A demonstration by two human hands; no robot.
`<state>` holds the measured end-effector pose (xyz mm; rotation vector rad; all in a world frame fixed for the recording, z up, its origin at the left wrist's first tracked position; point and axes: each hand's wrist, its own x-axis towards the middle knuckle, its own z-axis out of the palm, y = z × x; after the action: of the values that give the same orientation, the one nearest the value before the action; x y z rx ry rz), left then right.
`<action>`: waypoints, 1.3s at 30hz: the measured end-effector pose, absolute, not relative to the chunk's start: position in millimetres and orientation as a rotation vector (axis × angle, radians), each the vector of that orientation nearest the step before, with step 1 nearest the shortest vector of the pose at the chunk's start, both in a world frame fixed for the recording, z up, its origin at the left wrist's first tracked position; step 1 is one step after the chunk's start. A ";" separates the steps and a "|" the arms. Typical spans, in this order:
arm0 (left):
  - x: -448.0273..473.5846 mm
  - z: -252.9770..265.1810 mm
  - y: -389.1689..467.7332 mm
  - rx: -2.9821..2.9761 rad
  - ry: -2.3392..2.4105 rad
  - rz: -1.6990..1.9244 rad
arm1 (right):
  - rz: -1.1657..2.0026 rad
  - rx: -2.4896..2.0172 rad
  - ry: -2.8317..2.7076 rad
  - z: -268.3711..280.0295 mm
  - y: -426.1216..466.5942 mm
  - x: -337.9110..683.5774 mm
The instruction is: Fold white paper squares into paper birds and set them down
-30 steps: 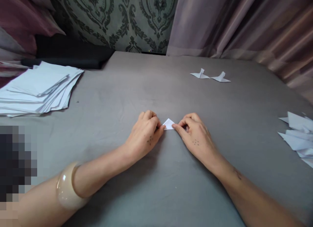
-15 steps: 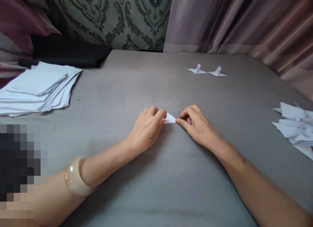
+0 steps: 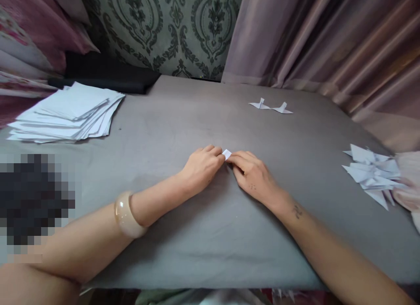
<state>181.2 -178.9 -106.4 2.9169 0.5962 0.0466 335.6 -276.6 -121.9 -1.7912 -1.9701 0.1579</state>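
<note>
Between my two hands is a small folded piece of white paper (image 3: 226, 154), mostly covered by fingers. My left hand (image 3: 205, 167) is closed on its left side, fingers curled and pressed together. From the right, my right hand (image 3: 252, 171) touches the paper's right edge with its fingertips, the fingers bent over and the thumb tucked below. Both hands rest low over the grey cloth (image 3: 197, 235). How the paper is folded underneath cannot be made out. A pale, shiny bangle (image 3: 128, 215) circles my left forearm.
A stack of white paper sheets (image 3: 75, 110) lies at the left, before a folded black cloth (image 3: 108, 77). Two folded paper birds (image 3: 260, 104) stand at the back right. A pile of folded paper pieces (image 3: 374, 169) lies at the right. Curtains (image 3: 305, 38) hang behind.
My right hand has moved left, its fingers now over the paper beside my left hand. Less of the paper shows. The whole view has shifted, bringing the table's front edge into sight.
</note>
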 end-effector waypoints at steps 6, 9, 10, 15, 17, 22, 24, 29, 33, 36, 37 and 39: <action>172.3 -96.0 -195.2 3.000 0.593 -0.119 | 0.006 -1.957 -2.042 -113.8 -283.7 325.6; 170.9 -93.5 -197.7 2.983 0.617 -0.143 | -0.058 -1.984 -2.086 -112.1 -285.1 320.7; 170.7 -93.3 -197.5 2.978 0.623 -0.137 | -0.073 -1.987 -2.098 -112.2 -285.2 319.5; 170.1 -95.0 -193.9 3.004 0.608 -0.085 | -0.116 -1.993 -2.110 -114.3 -284.3 318.6; 170.0 -95.4 -193.0 3.017 0.614 -0.074 | -0.120 -1.997 -2.113 -114.7 -284.3 320.2; 170.4 -94.7 -192.8 2.992 0.626 -0.019 | -0.147 -2.052 -2.054 -114.6 -286.1 323.9; 170.8 -97.4 -190.9 2.966 0.650 0.062 | -0.141 -2.056 -2.025 -115.0 -286.8 325.2; 172.9 -118.6 -174.8 2.795 0.729 0.351 | -0.070 -2.067 -1.831 -118.3 -284.4 335.8; 177.0 -134.1 -161.3 2.570 0.729 0.557 | 0.135 -1.957 -1.515 -123.1 -277.6 351.8; 179.8 -133.8 -161.0 2.513 0.703 0.546 | 0.298 -1.894 -1.278 -128.1 -272.5 360.7; 180.5 -131.9 -162.5 2.511 0.694 0.532 | 0.342 -1.880 -1.230 -129.9 -271.2 362.4; 181.5 -127.8 -165.9 2.506 0.684 0.507 | 0.400 -1.848 -1.191 -133.2 -269.4 363.9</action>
<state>181.5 -165.9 -127.8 2.5059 0.6844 0.5067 363.9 -269.4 -133.2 -1.8476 -1.1910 0.4001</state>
